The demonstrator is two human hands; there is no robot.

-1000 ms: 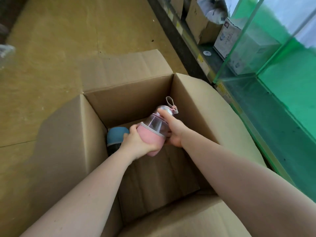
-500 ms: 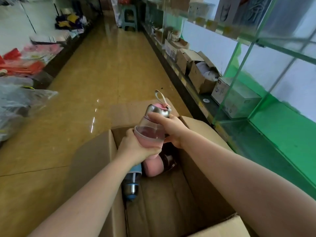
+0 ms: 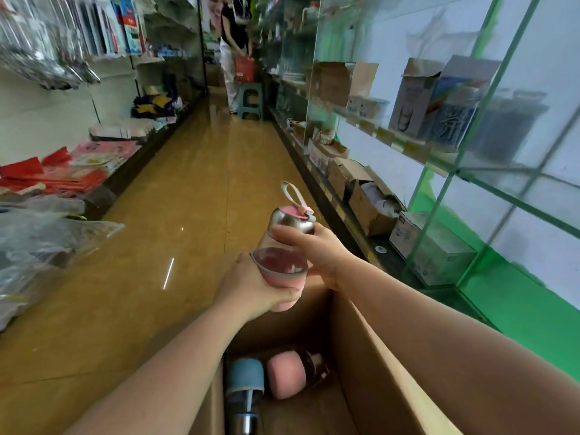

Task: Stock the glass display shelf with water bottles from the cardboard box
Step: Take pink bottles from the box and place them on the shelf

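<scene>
- The glass display shelf [image 3: 489, 196] to the right has an open lower bay, with a white carton [image 3: 433, 249] filling its left end.
- An upright glass divider [image 3: 445, 183] stands between bays.
- Boxed goods [image 3: 439, 102] crowd the upper tier.

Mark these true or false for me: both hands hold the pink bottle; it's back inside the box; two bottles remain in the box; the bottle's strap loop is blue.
1. Both the left hand and right hand hold the pink bottle: true.
2. It sits inside the cardboard box: false, it is held above the box.
3. A blue bottle and a second pink bottle lie in the box: true.
4. Its strap loop is blue: false, pale grey with a pink tab.
</scene>
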